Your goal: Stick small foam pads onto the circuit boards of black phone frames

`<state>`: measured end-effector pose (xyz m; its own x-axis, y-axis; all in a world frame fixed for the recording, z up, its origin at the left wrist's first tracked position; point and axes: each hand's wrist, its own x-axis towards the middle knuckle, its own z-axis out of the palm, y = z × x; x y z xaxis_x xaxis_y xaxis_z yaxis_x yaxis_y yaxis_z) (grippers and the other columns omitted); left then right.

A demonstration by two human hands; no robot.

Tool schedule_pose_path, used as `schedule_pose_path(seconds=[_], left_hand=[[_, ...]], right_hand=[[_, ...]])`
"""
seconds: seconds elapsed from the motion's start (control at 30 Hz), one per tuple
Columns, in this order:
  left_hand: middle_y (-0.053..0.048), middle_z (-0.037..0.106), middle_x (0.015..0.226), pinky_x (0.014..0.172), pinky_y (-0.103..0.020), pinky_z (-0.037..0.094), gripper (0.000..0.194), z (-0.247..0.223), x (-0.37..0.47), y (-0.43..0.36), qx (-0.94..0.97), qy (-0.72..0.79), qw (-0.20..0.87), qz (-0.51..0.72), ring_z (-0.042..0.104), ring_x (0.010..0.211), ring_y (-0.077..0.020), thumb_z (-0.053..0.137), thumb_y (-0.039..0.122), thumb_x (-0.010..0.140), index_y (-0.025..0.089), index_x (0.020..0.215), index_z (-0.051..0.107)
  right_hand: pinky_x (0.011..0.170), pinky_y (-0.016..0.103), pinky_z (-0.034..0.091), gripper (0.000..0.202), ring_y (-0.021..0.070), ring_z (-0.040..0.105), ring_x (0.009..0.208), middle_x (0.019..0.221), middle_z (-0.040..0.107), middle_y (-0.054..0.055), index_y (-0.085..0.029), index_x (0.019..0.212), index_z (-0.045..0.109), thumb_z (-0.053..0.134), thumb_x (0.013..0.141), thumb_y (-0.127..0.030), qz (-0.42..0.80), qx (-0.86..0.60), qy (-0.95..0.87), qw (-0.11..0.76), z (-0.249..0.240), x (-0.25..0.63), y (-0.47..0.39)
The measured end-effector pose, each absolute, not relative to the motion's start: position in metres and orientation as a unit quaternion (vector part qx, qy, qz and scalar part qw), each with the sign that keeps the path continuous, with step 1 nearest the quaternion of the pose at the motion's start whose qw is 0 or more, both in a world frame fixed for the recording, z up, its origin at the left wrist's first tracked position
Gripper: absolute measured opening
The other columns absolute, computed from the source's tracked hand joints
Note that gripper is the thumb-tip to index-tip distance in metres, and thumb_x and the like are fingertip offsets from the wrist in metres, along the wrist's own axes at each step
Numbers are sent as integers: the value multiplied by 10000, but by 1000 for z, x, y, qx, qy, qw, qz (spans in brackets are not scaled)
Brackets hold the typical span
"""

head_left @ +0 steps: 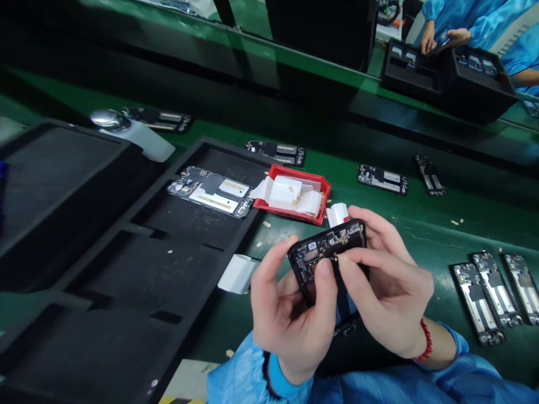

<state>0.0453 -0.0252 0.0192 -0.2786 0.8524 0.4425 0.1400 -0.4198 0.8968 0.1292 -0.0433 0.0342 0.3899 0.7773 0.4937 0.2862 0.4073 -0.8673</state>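
Observation:
Above my lap, a phone with its back off (330, 241) is tilted towards me, with circuit boards showing along its upper part. My left hand (295, 308) is closed around its left side, the thumb pressing on the inside. My right hand (383, 286) grips the right side from behind. Its thumb and index finger pinch together over the middle of the phone, near a dark flat strip. Whether a small part is between those fingertips, I cannot make out. Just beyond the phone are a red tray (290, 217) holding white paper strips and a small white paper piece (337, 214).
A black compartment tray (138, 275) fills the left, with an open phone (214, 192) across its edge. Several more phone assemblies (478, 303) lie right and behind. A folded white paper (238, 274) lies beside the tray. Across the bench, co-workers' hands (428, 39) are over black trays.

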Motion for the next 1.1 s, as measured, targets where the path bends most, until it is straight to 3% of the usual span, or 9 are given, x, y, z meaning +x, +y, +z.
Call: schedule_pose_path(seconds=[0.13,0.37,0.63,0.73,0.83,0.9,0.97,1.1], left_hand=[[40,780,893,591,-103,585,414,19,43,-25,533,470,275,647,754,636,-71,711,32,850,182,1230,648],[7,791,943,509,-111,563,374,18,43,-25,525,500,265,636,756,622,-91,733,83,843,167,1198,651],[45,776,836,483,-93,524,338,20,47,-24,521,507,260,636,728,569,-69,736,91,838,167,1160,667],[3,783,903,535,-132,564,326,14,46,-23,502,512,294,631,744,621,-98,748,166,861,157,1181,684],[-39,784,998,546,-158,569,289,9,44,-19,485,499,340,633,747,671,-118,695,272,925,159,1191,698],[-28,777,967,513,-150,544,265,7,43,-15,481,498,343,635,718,615,-98,696,284,922,167,1160,703],[-18,764,898,482,-151,524,279,4,44,-9,478,512,348,622,683,547,-87,737,281,887,165,1137,695],[-50,754,884,544,-209,569,398,-7,43,0,478,525,407,575,706,603,-135,727,403,894,152,1199,673]], right_hand=[[1066,365,588,298,240,706,1227,1427,656,137,-155,1005,801,624,858,36,191,-503,-542,645,34,132,-47],[1086,380,589,335,258,680,1283,1435,664,107,-176,1041,807,634,848,36,182,-498,-540,654,32,132,-47],[984,349,623,240,202,725,1140,1289,702,61,-238,948,753,753,832,-29,219,-539,-483,655,29,130,-41],[1036,372,595,202,206,686,1208,1247,703,56,-245,924,723,742,855,-56,245,-542,-460,659,26,135,-34],[1082,377,575,233,205,651,1293,1369,659,64,-260,1064,681,674,914,-81,342,-492,-439,670,22,143,-38],[1041,332,597,326,178,697,1225,1403,649,61,-291,1188,609,651,937,-87,409,-477,-432,646,17,146,-50],[986,276,608,395,137,739,1103,1312,695,46,-327,1269,532,632,960,-101,437,-507,-434,603,11,147,-66],[806,219,612,198,103,724,869,1010,702,6,-292,1141,530,635,983,-236,438,-554,-434,559,-4,155,-73]])
